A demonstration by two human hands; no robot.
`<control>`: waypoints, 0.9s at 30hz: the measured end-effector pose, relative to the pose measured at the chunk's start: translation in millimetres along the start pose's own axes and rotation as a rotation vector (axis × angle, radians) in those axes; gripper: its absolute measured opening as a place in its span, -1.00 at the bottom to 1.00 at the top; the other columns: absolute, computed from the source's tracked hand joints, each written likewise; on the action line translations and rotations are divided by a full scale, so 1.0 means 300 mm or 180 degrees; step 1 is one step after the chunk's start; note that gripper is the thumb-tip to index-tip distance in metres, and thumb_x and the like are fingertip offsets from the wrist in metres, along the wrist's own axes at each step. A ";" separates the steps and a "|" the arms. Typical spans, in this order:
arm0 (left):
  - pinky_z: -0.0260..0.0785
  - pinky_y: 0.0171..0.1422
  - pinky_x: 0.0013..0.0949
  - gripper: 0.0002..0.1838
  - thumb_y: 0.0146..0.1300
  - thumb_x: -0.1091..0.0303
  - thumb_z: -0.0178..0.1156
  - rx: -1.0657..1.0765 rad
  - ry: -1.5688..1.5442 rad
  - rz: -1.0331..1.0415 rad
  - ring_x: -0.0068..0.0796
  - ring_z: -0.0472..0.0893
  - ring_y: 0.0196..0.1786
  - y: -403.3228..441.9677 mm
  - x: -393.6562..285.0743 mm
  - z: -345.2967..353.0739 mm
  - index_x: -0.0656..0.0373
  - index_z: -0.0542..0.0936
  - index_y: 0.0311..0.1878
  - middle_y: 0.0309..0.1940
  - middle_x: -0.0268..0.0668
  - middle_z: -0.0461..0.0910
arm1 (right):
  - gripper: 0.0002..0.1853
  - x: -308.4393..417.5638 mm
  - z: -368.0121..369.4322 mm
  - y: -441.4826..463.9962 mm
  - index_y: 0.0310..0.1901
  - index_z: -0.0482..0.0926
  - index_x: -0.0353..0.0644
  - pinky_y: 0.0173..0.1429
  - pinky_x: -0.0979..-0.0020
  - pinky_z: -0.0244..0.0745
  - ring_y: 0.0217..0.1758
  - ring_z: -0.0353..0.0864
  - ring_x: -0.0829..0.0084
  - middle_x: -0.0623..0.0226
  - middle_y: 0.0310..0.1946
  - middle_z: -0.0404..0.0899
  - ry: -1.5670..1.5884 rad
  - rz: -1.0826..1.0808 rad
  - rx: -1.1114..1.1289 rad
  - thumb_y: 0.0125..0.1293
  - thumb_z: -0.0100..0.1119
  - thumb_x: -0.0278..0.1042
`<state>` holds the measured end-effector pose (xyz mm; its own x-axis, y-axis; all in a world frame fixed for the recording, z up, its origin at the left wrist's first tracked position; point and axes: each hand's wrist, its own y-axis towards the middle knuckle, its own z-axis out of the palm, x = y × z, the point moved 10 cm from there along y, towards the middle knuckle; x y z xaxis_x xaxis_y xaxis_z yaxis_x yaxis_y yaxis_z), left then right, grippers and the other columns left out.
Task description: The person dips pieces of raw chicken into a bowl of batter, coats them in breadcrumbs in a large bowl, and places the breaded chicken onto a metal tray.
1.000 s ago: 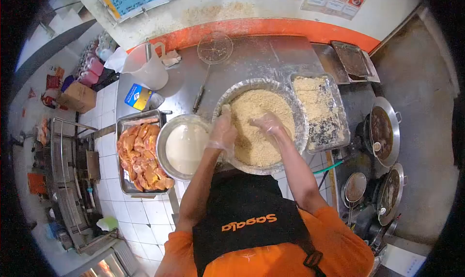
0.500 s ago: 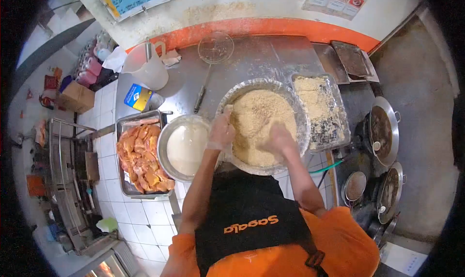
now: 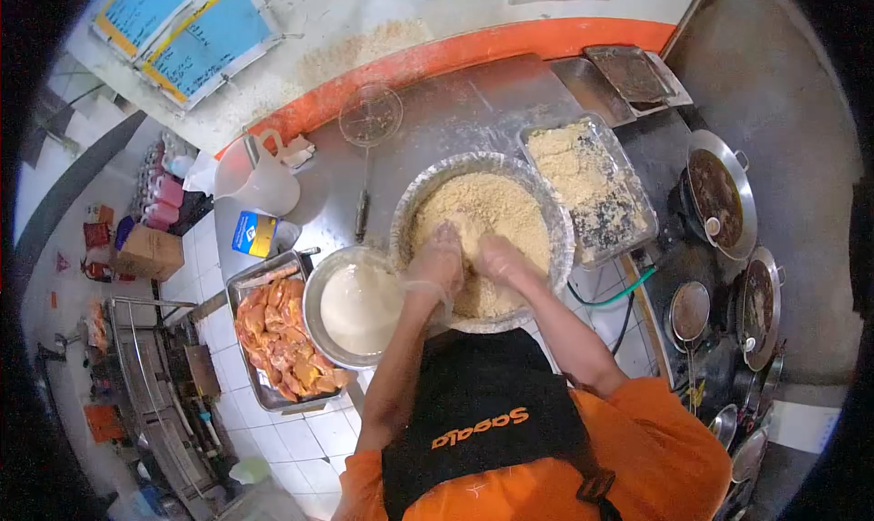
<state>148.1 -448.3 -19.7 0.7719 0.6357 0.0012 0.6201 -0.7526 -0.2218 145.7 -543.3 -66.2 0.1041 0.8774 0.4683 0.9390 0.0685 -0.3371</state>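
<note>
Both hands are down in a large round metal bowl (image 3: 563, 248) of pale, crumbly breading (image 3: 510, 198). My left hand (image 3: 439, 259), in what looks like a clear plastic glove, is curled in the crumbs on the left side. Close by on the right, my right hand (image 3: 501, 259) has its fingers bent into the breading. Crumbs lie between and over the fingertips, so whatever the hands grip there is hidden. Left of the bowl is a round metal bowl of white batter (image 3: 360, 307). Beside that, a metal tray holds raw, orange-tinted chicken pieces (image 3: 282, 334).
A clear tray of crumbs (image 3: 592, 188) stands to the right of the breading bowl. Behind are a wire skimmer (image 3: 370, 118), a white jug (image 3: 264, 186) and a blue-yellow packet (image 3: 254, 233). Woks of dark oil (image 3: 719, 193) stand far right.
The right hand has moved left and the left hand has come off the bowl's rim into the breading, so they are close together. The whole view has turned slightly.
</note>
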 end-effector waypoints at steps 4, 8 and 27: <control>-0.06 0.73 -0.15 -0.36 0.41 0.39 -0.07 -0.0150 0.0539 -0.0084 -0.02 0.17 0.64 -0.013 0.015 -0.093 0.55 0.24 0.49 0.56 0.13 0.21 | -0.51 0.116 -0.253 -0.081 0.28 0.48 -0.37 0.39 0.15 0.46 0.34 0.52 -0.03 -0.20 0.27 0.47 0.0331 0.0567 -0.0035 0.38 0.15 -0.32; 0.07 0.68 -0.13 -0.38 0.39 0.37 -0.03 -0.0577 -0.0016 -0.0174 0.05 0.27 0.58 -0.020 -0.026 0.064 0.54 0.31 0.45 0.49 0.15 0.33 | -0.35 0.150 -0.159 -0.056 0.57 -0.06 -0.45 0.74 0.20 -0.08 0.69 -0.03 0.09 -0.17 0.62 -0.15 -0.0298 -0.0231 -0.0560 0.55 -0.18 -0.40; 0.45 0.07 -0.02 -0.17 0.20 0.52 0.12 -0.1592 -0.3041 -0.0671 0.06 0.61 -0.06 -0.390 0.186 -0.265 0.21 0.17 0.60 -0.02 0.14 0.54 | -0.33 0.036 -0.231 -0.079 0.35 0.42 -0.29 0.42 -0.05 0.43 0.42 0.48 0.00 -0.06 0.35 0.50 0.3123 0.0751 -0.0191 0.43 0.26 0.08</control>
<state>129.7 -338.3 84.0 0.3510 0.4684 -0.8108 0.8800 -0.4608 0.1147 147.4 -568.4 3.4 0.4875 0.0857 0.8689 0.8717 -0.1042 -0.4788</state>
